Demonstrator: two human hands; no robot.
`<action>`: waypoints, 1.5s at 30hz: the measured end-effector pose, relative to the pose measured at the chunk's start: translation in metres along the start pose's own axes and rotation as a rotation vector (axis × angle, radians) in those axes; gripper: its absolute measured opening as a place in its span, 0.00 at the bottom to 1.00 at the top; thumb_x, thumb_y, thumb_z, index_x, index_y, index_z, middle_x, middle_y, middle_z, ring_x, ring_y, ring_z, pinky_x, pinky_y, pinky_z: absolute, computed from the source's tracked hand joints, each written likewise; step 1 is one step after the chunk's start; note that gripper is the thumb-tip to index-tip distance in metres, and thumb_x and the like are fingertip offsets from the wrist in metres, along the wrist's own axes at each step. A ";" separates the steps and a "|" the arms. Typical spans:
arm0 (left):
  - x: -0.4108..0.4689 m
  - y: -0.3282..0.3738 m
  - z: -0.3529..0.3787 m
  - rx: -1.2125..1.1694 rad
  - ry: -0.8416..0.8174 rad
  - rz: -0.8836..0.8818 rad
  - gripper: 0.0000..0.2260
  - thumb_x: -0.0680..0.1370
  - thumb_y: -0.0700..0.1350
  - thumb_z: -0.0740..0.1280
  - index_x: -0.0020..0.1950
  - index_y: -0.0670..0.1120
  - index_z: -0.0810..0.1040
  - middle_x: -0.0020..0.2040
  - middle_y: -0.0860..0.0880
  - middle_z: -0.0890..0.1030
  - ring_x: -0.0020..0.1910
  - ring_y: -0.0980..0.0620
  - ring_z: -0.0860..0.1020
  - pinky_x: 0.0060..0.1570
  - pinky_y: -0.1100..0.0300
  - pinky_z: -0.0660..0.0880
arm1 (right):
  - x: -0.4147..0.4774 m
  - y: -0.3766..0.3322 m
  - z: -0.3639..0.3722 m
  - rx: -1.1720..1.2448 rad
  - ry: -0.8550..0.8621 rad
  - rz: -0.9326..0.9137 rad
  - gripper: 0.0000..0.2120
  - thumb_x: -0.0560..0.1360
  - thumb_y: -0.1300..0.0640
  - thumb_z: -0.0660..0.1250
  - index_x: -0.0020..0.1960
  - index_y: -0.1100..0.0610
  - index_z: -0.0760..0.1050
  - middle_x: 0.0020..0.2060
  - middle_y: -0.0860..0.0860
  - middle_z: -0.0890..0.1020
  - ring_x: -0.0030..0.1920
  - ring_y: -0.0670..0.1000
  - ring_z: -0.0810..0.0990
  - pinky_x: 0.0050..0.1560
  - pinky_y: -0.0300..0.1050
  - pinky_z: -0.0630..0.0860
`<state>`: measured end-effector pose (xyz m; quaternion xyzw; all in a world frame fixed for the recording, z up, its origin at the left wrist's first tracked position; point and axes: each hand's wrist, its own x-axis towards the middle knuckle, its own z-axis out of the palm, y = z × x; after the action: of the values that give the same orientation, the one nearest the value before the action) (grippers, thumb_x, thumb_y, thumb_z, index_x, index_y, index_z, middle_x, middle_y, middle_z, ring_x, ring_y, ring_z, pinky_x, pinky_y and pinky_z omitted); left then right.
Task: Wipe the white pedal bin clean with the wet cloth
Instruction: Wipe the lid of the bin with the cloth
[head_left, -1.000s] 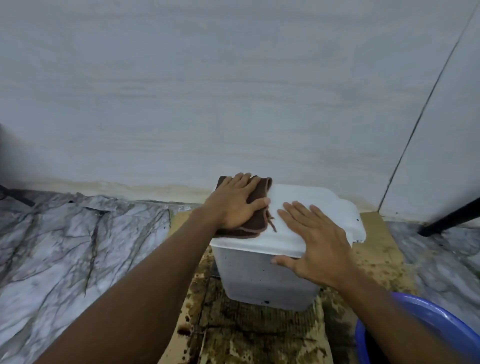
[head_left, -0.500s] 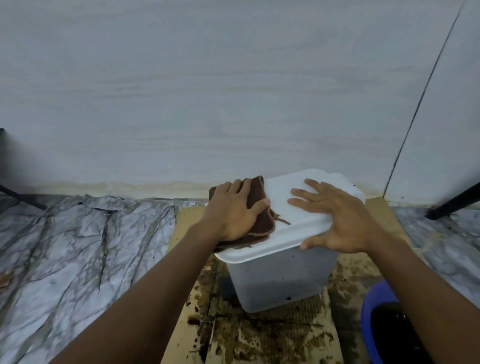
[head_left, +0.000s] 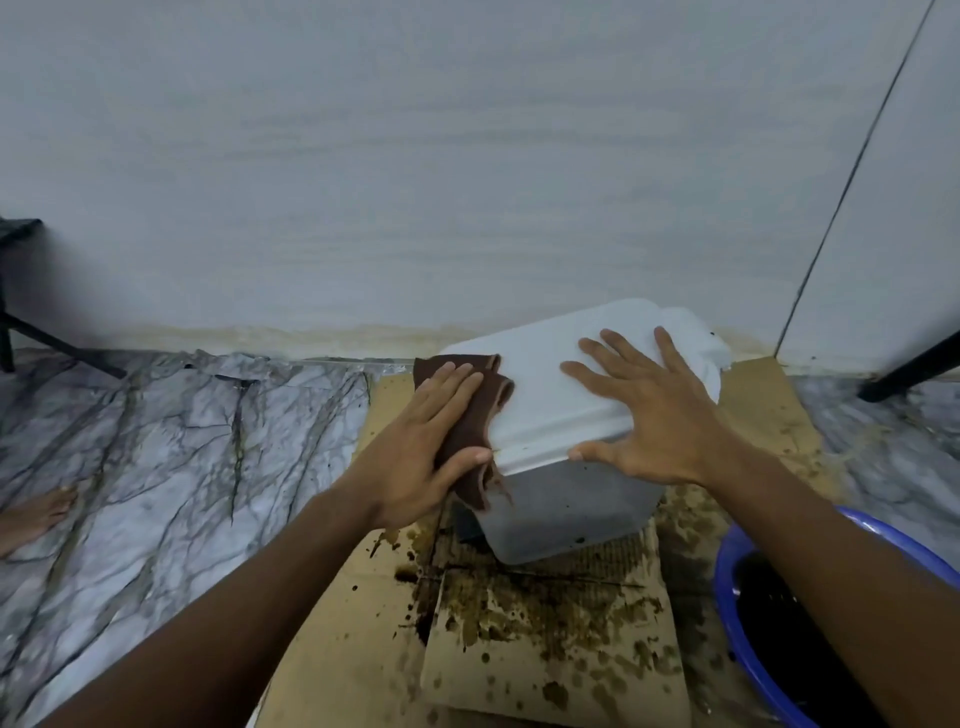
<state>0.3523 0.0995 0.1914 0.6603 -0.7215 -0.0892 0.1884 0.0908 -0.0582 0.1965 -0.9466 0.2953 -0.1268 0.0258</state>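
Note:
The white pedal bin (head_left: 550, 410) stands tilted on stained cardboard near the wall, its lid shut and its grey body below. A wet brown cloth (head_left: 475, 415) drapes over the lid's left edge and hangs down the side. My left hand (head_left: 421, 447) presses flat on the cloth with straight fingers, thumb at the lid's front corner. My right hand (head_left: 649, 410) lies spread on the lid's right half, thumb hooked under the front rim.
Flattened cardboard (head_left: 519, 639) with dark brown stains covers the floor under the bin. A blue basin (head_left: 727, 582) of dark water sits at the lower right. Marble floor (head_left: 156, 467) spreads left, with a bare foot (head_left: 36, 514) at the edge. Black stand legs (head_left: 909, 374) flank both sides.
The bin has turned and tipped, its lid now slanting up to the right. My left hand slid the cloth down over the lid's left edge. My right hand stays spread on the lid.

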 end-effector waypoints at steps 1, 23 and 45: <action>0.002 0.003 0.002 0.032 0.012 -0.015 0.35 0.83 0.66 0.53 0.84 0.51 0.49 0.84 0.55 0.46 0.81 0.59 0.39 0.81 0.53 0.43 | -0.001 -0.005 0.004 -0.007 0.010 0.003 0.44 0.67 0.21 0.55 0.79 0.38 0.53 0.80 0.45 0.52 0.80 0.48 0.45 0.76 0.65 0.36; 0.042 0.049 0.018 0.320 0.008 -0.010 0.33 0.84 0.63 0.48 0.84 0.46 0.48 0.84 0.47 0.49 0.83 0.50 0.44 0.81 0.52 0.42 | -0.001 -0.008 0.023 0.111 0.135 0.015 0.45 0.67 0.24 0.59 0.78 0.43 0.59 0.79 0.44 0.58 0.80 0.50 0.52 0.77 0.57 0.47; 0.010 0.012 0.004 0.184 0.003 -0.054 0.36 0.81 0.68 0.49 0.84 0.49 0.50 0.83 0.52 0.48 0.82 0.57 0.41 0.81 0.54 0.41 | -0.001 -0.010 0.027 0.122 0.142 0.020 0.45 0.66 0.23 0.59 0.78 0.42 0.58 0.79 0.45 0.58 0.80 0.50 0.51 0.77 0.55 0.44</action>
<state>0.3395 0.0901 0.1937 0.6940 -0.7085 -0.0267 0.1254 0.1020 -0.0501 0.1713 -0.9290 0.2975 -0.2110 0.0637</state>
